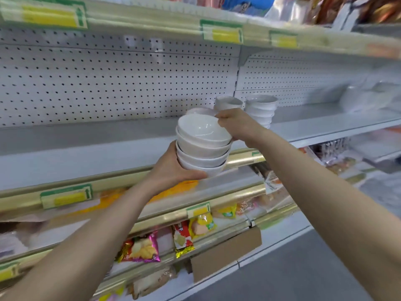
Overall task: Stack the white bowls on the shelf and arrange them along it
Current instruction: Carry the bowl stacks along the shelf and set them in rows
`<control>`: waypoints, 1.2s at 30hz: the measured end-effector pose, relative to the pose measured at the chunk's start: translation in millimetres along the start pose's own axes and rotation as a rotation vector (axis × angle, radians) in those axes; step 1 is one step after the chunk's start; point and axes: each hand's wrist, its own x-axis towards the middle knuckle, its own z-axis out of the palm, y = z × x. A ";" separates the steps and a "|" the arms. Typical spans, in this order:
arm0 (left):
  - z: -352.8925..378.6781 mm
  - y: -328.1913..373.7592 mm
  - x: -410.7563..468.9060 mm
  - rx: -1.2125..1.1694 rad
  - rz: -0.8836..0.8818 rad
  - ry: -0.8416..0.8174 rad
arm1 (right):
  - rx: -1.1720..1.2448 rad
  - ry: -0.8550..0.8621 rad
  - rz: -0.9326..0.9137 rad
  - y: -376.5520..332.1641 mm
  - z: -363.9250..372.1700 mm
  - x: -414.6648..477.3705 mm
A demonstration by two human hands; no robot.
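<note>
A stack of several white bowls (202, 146) hangs tilted in front of the white shelf (86, 148). My left hand (173, 170) cups the stack from below and the left. My right hand (236, 124) grips the rim of the top bowl on its right side. Behind my right hand a single white bowl (227, 103) and another stack of white bowls (261, 111) stand on the shelf. A further bowl rim (199, 111) shows just behind the held stack.
A perforated white back panel (108, 83) closes the shelf behind. Blurred white dishes (364, 94) sit far right on the shelf. Yellow price tags (66, 197) line the shelf edges. Snack packets (141, 248) fill the lower shelves; packaged goods stand on the top shelf.
</note>
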 end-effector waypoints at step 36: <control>491.3 118.1 285.7 -0.174 0.143 -0.414 | -0.097 0.336 0.299 377.8 -426.9 48.8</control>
